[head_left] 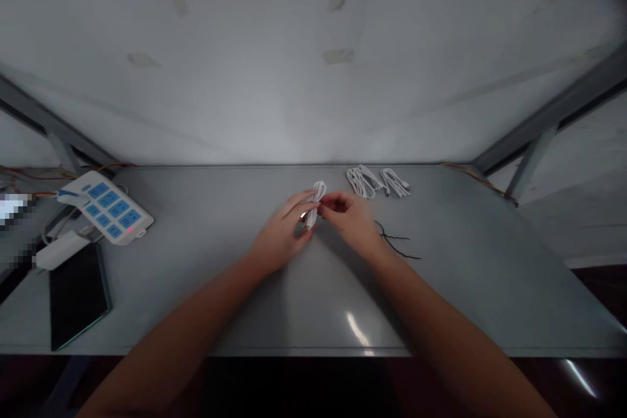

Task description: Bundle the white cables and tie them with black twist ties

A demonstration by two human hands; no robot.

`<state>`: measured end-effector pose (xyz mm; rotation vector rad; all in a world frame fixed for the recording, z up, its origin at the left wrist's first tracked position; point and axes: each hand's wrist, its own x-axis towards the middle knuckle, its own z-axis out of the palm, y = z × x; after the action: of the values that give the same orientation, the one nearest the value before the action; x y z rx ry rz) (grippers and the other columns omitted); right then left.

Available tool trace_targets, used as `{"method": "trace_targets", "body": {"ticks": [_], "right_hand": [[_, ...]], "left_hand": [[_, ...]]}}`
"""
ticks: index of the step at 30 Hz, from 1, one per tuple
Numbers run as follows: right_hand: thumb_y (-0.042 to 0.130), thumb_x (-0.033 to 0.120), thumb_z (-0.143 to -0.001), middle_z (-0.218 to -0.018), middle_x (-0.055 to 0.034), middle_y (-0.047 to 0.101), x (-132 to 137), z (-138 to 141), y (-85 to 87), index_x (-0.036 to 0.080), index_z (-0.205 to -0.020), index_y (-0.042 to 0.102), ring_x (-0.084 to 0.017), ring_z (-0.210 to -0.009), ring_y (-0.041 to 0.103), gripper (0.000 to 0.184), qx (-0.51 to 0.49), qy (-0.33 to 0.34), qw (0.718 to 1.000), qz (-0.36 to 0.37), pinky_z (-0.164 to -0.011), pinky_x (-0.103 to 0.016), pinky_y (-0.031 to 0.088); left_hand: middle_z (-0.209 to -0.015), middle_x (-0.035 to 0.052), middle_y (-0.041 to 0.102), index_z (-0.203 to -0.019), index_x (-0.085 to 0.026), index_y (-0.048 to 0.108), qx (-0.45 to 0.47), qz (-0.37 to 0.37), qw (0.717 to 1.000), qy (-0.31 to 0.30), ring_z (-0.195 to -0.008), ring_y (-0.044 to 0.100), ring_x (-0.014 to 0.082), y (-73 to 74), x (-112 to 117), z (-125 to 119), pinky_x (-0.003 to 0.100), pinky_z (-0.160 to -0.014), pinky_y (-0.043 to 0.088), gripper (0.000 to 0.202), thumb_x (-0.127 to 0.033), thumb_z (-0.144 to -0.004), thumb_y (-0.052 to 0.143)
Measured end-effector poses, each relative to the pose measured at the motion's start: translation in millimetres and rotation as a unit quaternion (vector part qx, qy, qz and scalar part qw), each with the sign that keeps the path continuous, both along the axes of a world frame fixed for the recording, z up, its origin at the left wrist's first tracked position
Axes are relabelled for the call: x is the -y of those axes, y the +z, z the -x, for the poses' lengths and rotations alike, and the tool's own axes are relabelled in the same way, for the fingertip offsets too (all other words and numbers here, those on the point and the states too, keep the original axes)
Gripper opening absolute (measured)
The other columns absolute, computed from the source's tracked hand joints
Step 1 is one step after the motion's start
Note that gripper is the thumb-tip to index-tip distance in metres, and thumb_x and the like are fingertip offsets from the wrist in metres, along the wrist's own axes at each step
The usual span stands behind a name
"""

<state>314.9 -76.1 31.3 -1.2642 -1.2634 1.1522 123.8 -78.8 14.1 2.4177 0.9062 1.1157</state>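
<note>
I see my forearms point(206, 313) converge forward above the counter point(196, 215). Between them, my left hand point(280, 236) is clamped on the white cable bundle point(312, 217); my right hand point(350, 217), fingertips together, touches its right side.

bare forearms point(208, 313) angled inward, left grip point(279, 238) curved, right grip point(353, 219) pinched beside it

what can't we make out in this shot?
All in the head view:
- Far side of the held white cable bundle: turned away, against the left hand.
- What the right hand pinches: blocked by its own fingers.
- Black cords: any part under the right wrist is hidden.
- Plug types on the loose white cables: too small.
- Patch at left edge: pixelated, cut off.
</note>
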Motion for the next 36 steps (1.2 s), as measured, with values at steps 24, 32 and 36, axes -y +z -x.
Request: {"method": "trace_targets", "body": {"ticks": [24, 32, 36], "right_hand": [[0.066, 0.018, -0.080, -0.082, -0.0012, 0.072, 15, 1, 15.8, 0.024, -0.077, 0.073, -0.017, -0.077, 0.066, 0.009, 0.143, 0.139, 0.974, -0.108, -0.076, -0.032, 0.052], [0.067, 0.021, -0.082, -0.083, -0.0029, 0.072, 15, -1, 16.7, 0.025, -0.079, 0.075, -0.019, -0.077, 0.066, 0.009, 0.153, 0.128, 0.969, -0.144, -0.075, -0.034, 0.053], [0.068, 0.022, -0.083, -0.084, -0.0037, 0.073, 12, -6, 17.1, 0.026, -0.080, 0.076, -0.020, -0.078, 0.066, 0.010, 0.145, 0.108, 0.972, -0.150, -0.076, -0.037, 0.053]], "left_hand": [[-0.072, -0.0030, 0.065, -0.119, -0.022, 0.053, 0.273, 0.541, 0.795, 0.001, -0.058, 0.060, 0.0119, 2.9, -11, 1, 0.023, -0.054, 0.045, 0.048, -0.051, -0.087, 0.074], [-0.058, -0.0031, 0.047, -0.072, -0.019, 0.054, 0.210, 0.636, 0.742, -0.019, -0.043, 0.046, 0.0086, 10.2, -6, 4, 0.021, -0.038, 0.031, 0.035, -0.048, -0.089, 0.062], [-0.054, -0.0062, 0.033, -0.067, -0.018, 0.053, 0.212, 0.664, 0.714, -0.059, -0.042, 0.025, 0.0057, 9.5, -6, 5, 0.020, -0.039, 0.016, 0.046, -0.058, -0.088, 0.061]]}}
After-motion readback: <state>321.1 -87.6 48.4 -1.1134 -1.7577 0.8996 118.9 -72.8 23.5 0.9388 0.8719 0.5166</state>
